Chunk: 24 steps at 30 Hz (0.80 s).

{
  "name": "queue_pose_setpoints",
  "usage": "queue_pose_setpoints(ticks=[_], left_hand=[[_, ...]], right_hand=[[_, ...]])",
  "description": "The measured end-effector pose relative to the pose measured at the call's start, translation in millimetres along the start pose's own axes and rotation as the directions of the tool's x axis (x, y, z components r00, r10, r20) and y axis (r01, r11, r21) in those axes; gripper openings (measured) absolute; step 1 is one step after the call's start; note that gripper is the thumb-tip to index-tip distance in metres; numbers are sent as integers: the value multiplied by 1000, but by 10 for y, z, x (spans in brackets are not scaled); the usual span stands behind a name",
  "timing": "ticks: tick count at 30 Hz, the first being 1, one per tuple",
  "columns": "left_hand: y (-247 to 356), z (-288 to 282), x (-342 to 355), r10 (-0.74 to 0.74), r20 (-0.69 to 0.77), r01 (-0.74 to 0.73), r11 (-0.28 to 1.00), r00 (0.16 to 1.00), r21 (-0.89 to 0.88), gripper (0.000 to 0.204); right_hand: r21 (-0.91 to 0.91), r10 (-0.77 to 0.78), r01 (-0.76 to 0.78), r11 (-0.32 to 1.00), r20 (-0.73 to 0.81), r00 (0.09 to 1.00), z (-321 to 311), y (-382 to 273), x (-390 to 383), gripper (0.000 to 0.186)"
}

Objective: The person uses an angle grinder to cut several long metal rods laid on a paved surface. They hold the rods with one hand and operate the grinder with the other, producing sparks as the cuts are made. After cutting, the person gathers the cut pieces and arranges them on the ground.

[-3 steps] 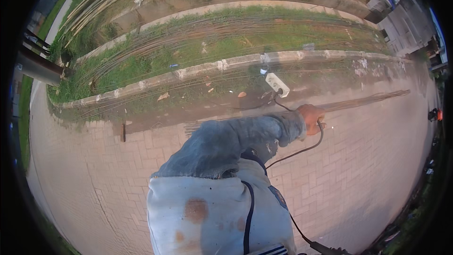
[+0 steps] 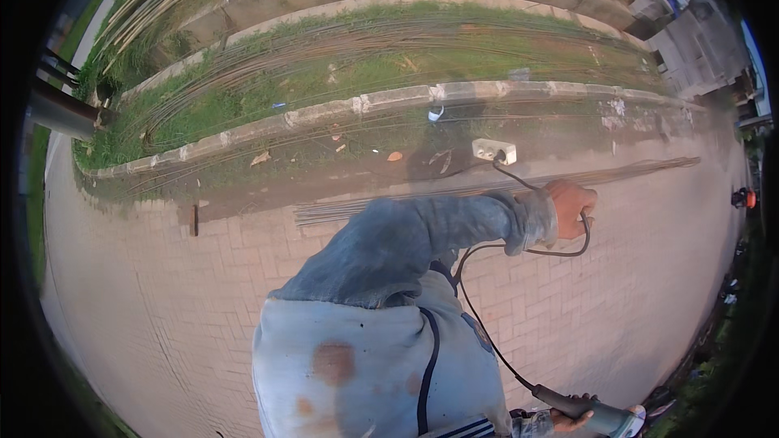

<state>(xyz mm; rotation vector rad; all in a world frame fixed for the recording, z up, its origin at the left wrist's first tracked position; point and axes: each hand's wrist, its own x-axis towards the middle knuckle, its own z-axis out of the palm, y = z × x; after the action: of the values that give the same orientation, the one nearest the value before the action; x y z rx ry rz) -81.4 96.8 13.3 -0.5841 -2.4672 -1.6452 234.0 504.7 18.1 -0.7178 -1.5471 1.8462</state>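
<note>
My left hand [image 2: 572, 209] is closed around a dark power cord [image 2: 560, 253], its arm in a worn blue-grey sleeve reaching across to the right. One stretch of cord leads up to a plug in a white socket strip [image 2: 487, 149]. Whether the strip hangs or rests on the ground, I cannot tell. Below the hand the cord loops back toward my body, then down to a dark green angle grinder [image 2: 604, 419]. My right hand [image 2: 572, 415], low at the right, grips the grinder's body. The grinder's front end is partly cut off by the picture's rim.
A bundle of thin steel rods [image 2: 341, 209] lies across the paving behind my left arm. Beyond runs a kerb [image 2: 324, 117], with more long rods [image 2: 268, 57] on the grass. A short brown piece [image 2: 194, 221] lies at left. Grey stacked blocks [image 2: 702, 45] stand far right.
My left hand has shifted to the right with the cord. The socket strip has swung from tilted to nearly level. My right hand and more of the grinder have come into view.
</note>
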Motion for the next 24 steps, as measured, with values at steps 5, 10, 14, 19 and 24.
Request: queue_pose_setpoints(ticks=[5,10,14,19,24], left_hand=[[138,1173,1291,112,353,-72,989,929,-127,22],[482,2428,2119,244,617,-89,959,748,-271,21],[638,3193,2986,260,735,-46,954,626,-298,22],[561,4409,4254,329,748,-109,938,576,-328,25],[560,5292,5511,280,817,-123,960,504,-253,39]], right_hand=[[329,-238,130,935,315,919,998,46,1300,72],[485,-148,-184,855,569,809,1341,14,2494,79],[433,-120,-142,890,523,844,1612,257,3377,88],[151,124,-252,956,571,812,1495,630,4906,80],[107,119,-165,981,343,932,1847,109,6366,78]])
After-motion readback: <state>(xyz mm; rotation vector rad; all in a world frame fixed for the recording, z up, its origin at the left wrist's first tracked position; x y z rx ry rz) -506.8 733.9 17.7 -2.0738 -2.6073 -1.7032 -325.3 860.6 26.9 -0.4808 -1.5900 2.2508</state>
